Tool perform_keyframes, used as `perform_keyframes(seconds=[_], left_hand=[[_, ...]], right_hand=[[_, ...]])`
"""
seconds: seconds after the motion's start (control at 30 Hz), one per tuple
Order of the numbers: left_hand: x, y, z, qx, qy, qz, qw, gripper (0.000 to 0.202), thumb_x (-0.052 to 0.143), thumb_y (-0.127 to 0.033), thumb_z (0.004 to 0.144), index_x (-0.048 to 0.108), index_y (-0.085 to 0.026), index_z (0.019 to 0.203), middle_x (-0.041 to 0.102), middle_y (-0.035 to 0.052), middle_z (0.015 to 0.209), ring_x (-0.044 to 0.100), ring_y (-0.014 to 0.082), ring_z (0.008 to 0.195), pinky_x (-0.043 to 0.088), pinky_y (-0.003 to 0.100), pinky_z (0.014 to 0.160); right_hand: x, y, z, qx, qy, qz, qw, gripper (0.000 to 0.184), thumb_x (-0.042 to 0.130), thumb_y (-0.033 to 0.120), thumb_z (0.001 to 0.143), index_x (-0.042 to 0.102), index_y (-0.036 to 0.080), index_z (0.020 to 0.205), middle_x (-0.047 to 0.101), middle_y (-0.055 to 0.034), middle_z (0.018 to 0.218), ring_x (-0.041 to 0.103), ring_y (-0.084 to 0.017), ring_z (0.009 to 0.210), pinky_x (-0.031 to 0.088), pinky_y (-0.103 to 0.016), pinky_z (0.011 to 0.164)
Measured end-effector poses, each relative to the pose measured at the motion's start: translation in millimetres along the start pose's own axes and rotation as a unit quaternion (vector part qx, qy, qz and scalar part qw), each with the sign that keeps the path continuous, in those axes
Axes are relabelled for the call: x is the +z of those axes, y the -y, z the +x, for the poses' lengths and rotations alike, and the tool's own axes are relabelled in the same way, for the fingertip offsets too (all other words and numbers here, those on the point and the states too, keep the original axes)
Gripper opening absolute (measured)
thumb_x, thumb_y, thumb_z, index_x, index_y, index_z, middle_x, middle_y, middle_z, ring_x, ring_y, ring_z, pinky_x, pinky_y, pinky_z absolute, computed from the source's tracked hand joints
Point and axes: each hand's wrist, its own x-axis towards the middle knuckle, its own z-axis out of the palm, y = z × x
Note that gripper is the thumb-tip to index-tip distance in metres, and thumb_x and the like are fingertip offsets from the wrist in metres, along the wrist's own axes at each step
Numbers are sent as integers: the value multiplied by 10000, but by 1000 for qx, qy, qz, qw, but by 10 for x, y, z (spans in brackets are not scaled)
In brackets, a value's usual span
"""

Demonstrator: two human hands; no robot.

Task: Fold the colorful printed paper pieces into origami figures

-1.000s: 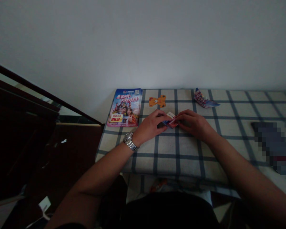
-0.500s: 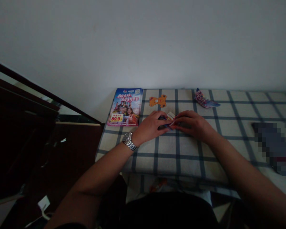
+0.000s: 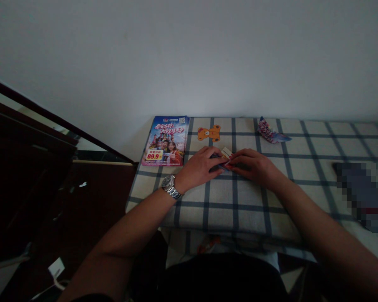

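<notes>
Between my two hands, a small piece of folded printed paper (image 3: 227, 153) lies low on the checked tablecloth (image 3: 220, 209). My left hand (image 3: 204, 165) grips its left side, with the fingers closed on the paper. On the other side, the fingertips of my right hand (image 3: 252, 166) pinch its right part. Much of the paper is hidden under the fingers, so its full shape does not show. Behind my hands is a brown teddy bear picture (image 3: 209, 133) flat on the cloth.
At the left end of the table lies a stack of printed flyers (image 3: 164, 142). A folded paper shape (image 3: 271, 131) stands near the wall (image 3: 189, 58). A dark, pixelated object (image 3: 362, 193) is at the right. Beyond the table's left edge stands dark furniture (image 3: 25, 167).
My right hand has shifted slightly down, its fingers lying a little flatter against the paper. The left hand stays almost where it was, and the paper remains between them.
</notes>
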Motion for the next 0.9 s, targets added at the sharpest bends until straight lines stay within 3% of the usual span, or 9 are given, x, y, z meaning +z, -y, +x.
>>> perform_keyframes(seconds=[0.27,0.9], left_hand=[[-31,22,31,19,17,16,1000,171,683,-301,1013,708,-238,1170,690,55,1210,636,242,1130,516,423,1011],[14,49,12,-1,-13,-5,1000,150,687,-318,1017,740,-212,1110,708,61,1179,670,210,1111,558,378,998]], right_hand=[[2,25,7,-5,-7,-21,1000,123,712,329,981,784,265,1058,747,-105,1119,729,-276,1017,615,-464,911],[-19,-24,-15,-10,23,-46,999,156,675,268,1001,761,266,1132,739,-96,1165,709,-277,1064,598,-473,949]])
